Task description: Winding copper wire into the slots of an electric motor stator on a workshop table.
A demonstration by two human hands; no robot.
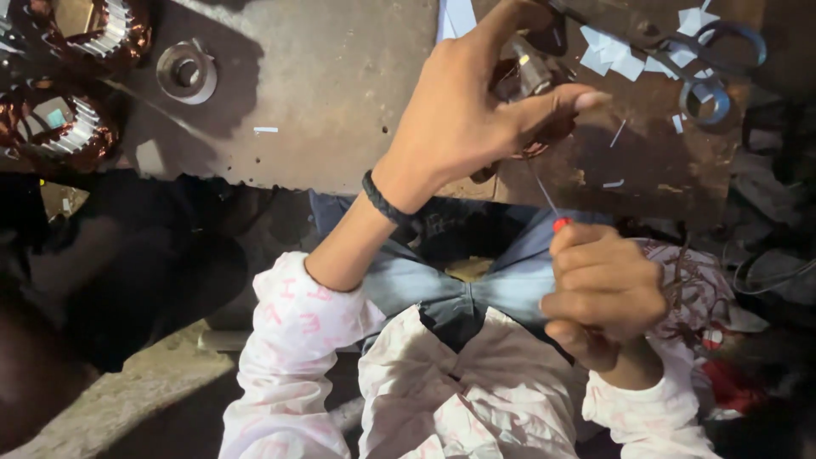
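- the left hand [463, 115] sits at about twelve o'clock over the worn metal bench [340, 102], fingers clamped around a small copper-wound motor part [531, 81]; thumb and forefinger pinch across its top, and most of the part is hidden under the palm.
- the right hand [603, 289] is at about four o'clock, near the lap, curled tight into a fist on a red-handled tool [561, 224]; only the red tip shows above the knuckles.
- a thin shaft or wire [544, 191] runs from that red tip up toward the wound part; i cannot tell which it is, nor exactly where its end meets the part.
- scissors [710, 68] and white paper scraps [612, 55] lie at about one o'clock, just beyond the left hand.
- two larger copper-wound stators [72, 127] sit at ten o'clock, beside a round metal bearing [185, 72].
- risk, as i judge it: the thin point could slip off and jab the left fingers, since they wrap close around the part.
- a hard pull or pry could scrape or snap fine copper winding.
- the part is held in the air, so a loosened grip would drop it onto the bench.
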